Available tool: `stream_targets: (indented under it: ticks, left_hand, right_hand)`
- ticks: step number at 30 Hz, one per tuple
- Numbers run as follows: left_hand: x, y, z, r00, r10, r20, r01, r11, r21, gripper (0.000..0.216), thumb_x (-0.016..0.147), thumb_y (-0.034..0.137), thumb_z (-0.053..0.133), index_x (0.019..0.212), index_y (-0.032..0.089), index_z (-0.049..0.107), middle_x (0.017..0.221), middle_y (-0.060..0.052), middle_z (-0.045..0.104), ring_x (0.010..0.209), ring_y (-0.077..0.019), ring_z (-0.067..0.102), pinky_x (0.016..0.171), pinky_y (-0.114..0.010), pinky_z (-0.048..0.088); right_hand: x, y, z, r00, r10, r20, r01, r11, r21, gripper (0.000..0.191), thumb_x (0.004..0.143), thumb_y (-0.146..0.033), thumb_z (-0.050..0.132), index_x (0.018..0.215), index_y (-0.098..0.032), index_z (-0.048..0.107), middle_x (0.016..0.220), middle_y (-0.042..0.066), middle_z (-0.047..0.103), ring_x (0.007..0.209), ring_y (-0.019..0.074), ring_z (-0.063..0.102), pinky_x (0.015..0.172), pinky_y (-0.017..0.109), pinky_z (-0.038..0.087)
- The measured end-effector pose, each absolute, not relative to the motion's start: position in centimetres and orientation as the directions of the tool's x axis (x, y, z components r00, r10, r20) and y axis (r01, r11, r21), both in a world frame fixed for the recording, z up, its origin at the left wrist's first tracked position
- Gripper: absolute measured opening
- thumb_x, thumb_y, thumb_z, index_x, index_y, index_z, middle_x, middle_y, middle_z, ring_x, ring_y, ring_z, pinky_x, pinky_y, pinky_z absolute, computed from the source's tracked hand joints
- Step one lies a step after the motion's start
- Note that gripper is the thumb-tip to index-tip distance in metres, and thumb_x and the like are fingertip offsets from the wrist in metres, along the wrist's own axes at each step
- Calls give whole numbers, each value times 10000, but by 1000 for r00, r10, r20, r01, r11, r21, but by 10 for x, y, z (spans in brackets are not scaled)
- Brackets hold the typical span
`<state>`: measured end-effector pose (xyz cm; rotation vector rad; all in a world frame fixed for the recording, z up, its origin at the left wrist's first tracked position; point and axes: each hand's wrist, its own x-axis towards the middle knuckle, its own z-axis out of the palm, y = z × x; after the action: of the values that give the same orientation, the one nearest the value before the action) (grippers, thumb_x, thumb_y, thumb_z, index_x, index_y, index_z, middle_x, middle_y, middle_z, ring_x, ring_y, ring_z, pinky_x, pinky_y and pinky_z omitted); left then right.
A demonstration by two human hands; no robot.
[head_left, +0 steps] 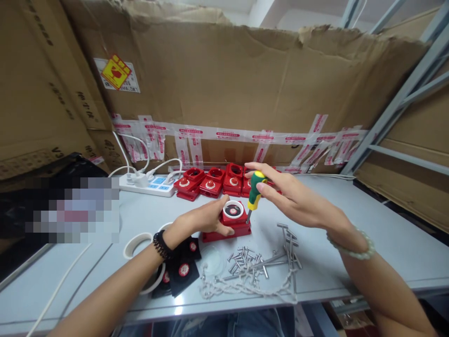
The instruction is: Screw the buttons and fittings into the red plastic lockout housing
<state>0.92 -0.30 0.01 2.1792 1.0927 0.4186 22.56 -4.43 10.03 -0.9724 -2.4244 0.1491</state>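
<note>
My left hand [206, 217] is closed around the left side of a red box [229, 231], thumb along its front and fingers behind. On top of the box sits a white ring [226, 215] around a dark round insert with a red and white mark. My right hand [291, 189] grips a green and yellow screwdriver [255, 191], which stands nearly upright. Its tip meets the box's right corner; whether a screw is under it is too small to tell. Nearer the front edge lie loose screws [242, 255], and black square pieces [184, 276] with red and white marks are by my left forearm.
Several red boxes [210, 182] line the back beside a white power strip [149, 185]. Metal rods [290, 238] and white cord [245, 288] lie at front right. White rings [135, 243] rest at left. Cardboard [224, 84] walls the back; a metal rack [396, 98] stands right.
</note>
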Motion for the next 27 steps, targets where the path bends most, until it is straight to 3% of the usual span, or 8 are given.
stream_targets:
  ticks: [4,9,13,15,18,22,24,27]
  left_hand:
    - [9,-3,0,608,794,-8,594,-447,669,536,608,328,727,1043,201,441,954,-36,629,829,-231,583,704,-318,458]
    - [9,-4,0,595,803,-22,616,-438,655,529,606,356,738,1016,201,442,957,-49,628,841,-247,585,707,-326,462]
    - [8,-3,0,595,803,-20,606,-433,668,608,604,351,743,1106,204,432,1034,-64,618,904,-260,582,763,-343,464]
    - [8,-2,-1,595,803,-24,617,-438,653,583,608,344,738,1086,199,436,1010,-62,620,884,-257,584,753,-344,465]
    - [8,-1,-3,609,794,1,612,-470,637,567,609,326,733,1072,200,430,1019,-65,618,892,-261,581,758,-346,462]
    - [8,-1,-2,615,788,-8,608,-468,642,525,618,343,724,1025,197,428,975,-60,629,850,-255,588,705,-331,463]
    - [9,-2,-1,609,793,-19,609,-453,651,512,617,348,723,1008,196,429,956,-58,636,832,-252,592,693,-329,464]
    - [10,-4,1,598,801,-16,614,-445,652,536,604,349,732,1026,195,439,997,-71,637,863,-262,596,727,-343,468]
  right_hand:
    - [217,-43,91,-544,630,555,606,752,-260,319,891,-425,484,1073,-189,598,847,21,686,607,114,575,569,238,420]
    - [203,-29,71,-213,517,829,898,438,-43,441,832,-577,485,688,-175,594,455,-16,515,412,110,426,458,268,274]
    - [213,-34,84,-345,625,700,756,627,-187,339,909,-465,426,973,-193,618,792,33,675,659,142,590,613,266,420]
    - [219,-40,94,-514,629,583,582,755,-301,342,944,-378,382,1221,-224,511,1085,60,649,906,162,610,769,298,463]
    - [222,-44,100,-720,536,440,393,838,-379,338,952,-304,368,1268,-243,472,1232,57,583,1047,163,575,839,301,469]
    - [213,-36,85,-536,605,589,593,766,-248,274,898,-392,486,1039,-180,587,900,45,683,681,133,606,620,253,449]
    - [207,-29,74,-318,587,745,792,597,-132,360,865,-501,486,847,-162,606,588,9,608,468,120,494,490,262,351]
    - [204,-24,67,-233,552,801,900,435,-38,427,864,-554,429,698,-186,567,441,-21,487,395,115,400,449,271,237]
